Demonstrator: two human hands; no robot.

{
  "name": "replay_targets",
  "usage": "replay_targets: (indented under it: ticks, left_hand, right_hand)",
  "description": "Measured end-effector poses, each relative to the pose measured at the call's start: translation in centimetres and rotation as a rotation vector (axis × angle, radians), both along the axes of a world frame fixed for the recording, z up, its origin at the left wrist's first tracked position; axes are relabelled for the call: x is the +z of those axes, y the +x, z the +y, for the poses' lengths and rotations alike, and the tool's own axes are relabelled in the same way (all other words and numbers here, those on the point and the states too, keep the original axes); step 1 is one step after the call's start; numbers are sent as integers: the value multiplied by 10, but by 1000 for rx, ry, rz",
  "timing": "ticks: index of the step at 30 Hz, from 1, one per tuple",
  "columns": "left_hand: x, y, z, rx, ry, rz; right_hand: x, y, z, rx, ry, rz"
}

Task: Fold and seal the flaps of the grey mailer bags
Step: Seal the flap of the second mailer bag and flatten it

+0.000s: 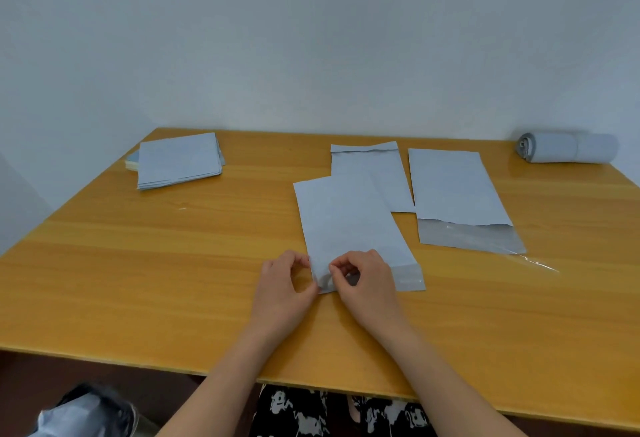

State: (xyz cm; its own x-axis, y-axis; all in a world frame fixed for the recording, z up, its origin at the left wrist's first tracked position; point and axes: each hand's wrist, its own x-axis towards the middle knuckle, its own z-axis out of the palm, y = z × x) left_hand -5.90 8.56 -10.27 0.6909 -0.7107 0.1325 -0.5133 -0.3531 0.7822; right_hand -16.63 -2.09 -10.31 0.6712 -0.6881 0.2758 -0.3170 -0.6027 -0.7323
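A grey mailer bag [349, 222] lies flat on the wooden table [138, 263], its flap end toward me. My left hand [285, 289] pinches the bag's near left corner. My right hand [367, 281] pinches the flap's edge just beside it, fingers curled. Behind it lies a second grey bag [377, 173] with its flap folded at the far end. To the right, a third bag [457, 191] lies with its darker flap [471, 237] open toward me, and a clear strip [540, 263] trails from it.
A stack of grey bags [180, 159] sits at the far left of the table. A roll of grey bags [568, 147] lies at the far right by the wall. A crumpled bag [86, 412] lies on the floor, lower left.
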Motion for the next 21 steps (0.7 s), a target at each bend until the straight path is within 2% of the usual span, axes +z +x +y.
replay_targets:
  ticks: [3, 9, 17, 21]
  left_hand:
    - [0, 3, -9, -9, 97, -90]
    - [11, 13, -21, -100, 248, -123]
    - [10, 14, -19, -119, 267, -121]
    - [9, 9, -20, -98, 235, -129]
  right_hand:
    - [-1, 0, 0, 0, 1, -5]
    - [-3, -1, -1, -47, -11, -31]
    - [-3, -3, -5, -183, -80, -108]
    - [6, -18, -26, -107, -215, -38]
